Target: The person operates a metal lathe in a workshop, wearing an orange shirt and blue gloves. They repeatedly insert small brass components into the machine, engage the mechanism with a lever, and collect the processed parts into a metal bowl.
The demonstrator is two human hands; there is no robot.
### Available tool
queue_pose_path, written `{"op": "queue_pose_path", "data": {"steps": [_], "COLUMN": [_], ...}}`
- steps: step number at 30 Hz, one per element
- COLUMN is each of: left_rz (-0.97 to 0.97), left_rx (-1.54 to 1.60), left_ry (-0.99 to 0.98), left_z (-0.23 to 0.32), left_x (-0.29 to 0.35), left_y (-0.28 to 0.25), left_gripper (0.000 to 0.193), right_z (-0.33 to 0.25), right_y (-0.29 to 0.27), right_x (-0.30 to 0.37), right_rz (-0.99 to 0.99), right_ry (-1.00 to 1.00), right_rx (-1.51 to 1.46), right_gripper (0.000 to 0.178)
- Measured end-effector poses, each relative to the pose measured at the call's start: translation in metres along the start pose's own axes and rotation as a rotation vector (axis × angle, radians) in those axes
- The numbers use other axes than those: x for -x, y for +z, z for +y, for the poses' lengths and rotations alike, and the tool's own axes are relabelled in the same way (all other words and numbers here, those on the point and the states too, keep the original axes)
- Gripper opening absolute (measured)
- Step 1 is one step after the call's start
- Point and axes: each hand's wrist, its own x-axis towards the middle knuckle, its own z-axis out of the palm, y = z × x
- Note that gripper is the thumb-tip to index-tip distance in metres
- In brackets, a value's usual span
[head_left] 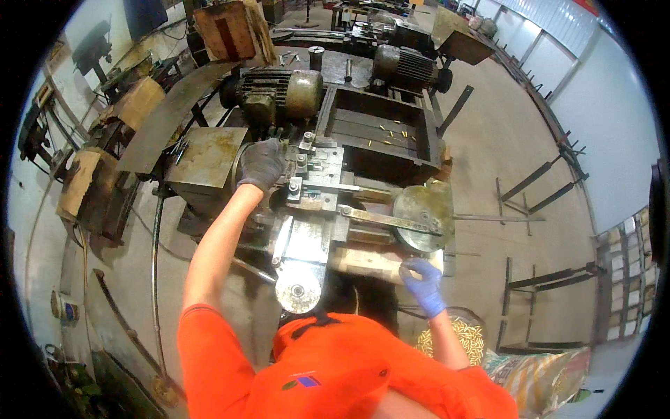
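My left hand [262, 165], in a dark grey glove, is at the left side of the metal machine bed [317, 178], beside several bolted clamp blocks [301, 164]. Its fingers curl closed, and what is in them is hidden. My right hand [423, 285], in a blue glove, hovers by the right end of a pale wooden board [366, 264]. Thumb and fingers come together there in a pinch; any small piece between them is too small to make out. A flat bar [391, 219] reaches from the bed across a round metal disc [419, 209] above that hand.
Small brass-coloured pieces fill a container [460, 341] below my right forearm, beside a woven sack [548, 380]. A dark metal tray [377, 129] behind the bed holds several more. Electric motors [279, 94] stand beyond. Nearest my body is a round plate [298, 290]. Metal stands [551, 278] are at right.
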Motion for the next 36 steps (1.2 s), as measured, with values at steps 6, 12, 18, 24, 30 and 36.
{"op": "queue_pose_path", "data": {"steps": [6,12,18,24,30,36], "left_rz": [0.028,0.088,0.513,0.353,0.098,0.508], "left_rx": [0.331,-0.061,-0.085,-0.167,-0.035,0.296], "left_ry": [-0.107,-0.122,0.176,0.202,0.010,-0.172], "left_z": [-0.012,-0.029,-0.057,-0.088,-0.079,-0.043], "left_x": [-0.001,-0.001,0.035,0.078,0.089,0.143], "left_y": [-0.006,-0.044,-0.095,-0.103,-0.118,-0.106], "left_gripper": [0.018,0.017,0.016,0.021,0.027,0.031], "right_z": [0.004,0.007,0.011,0.007,0.012,0.023], "right_y": [0.002,0.000,-0.004,-0.002,-0.007,-0.042], "right_x": [0.000,0.002,0.009,0.009,0.011,0.026], "right_rz": [0.003,0.050,0.038,0.024,0.034,0.064], "right_ry": [-0.027,-0.091,-0.013,0.094,-0.006,0.168], "right_rx": [0.041,0.077,0.091,-0.025,0.126,0.124], "right_gripper": [0.015,0.015,0.016,0.017,0.018,0.027]}}
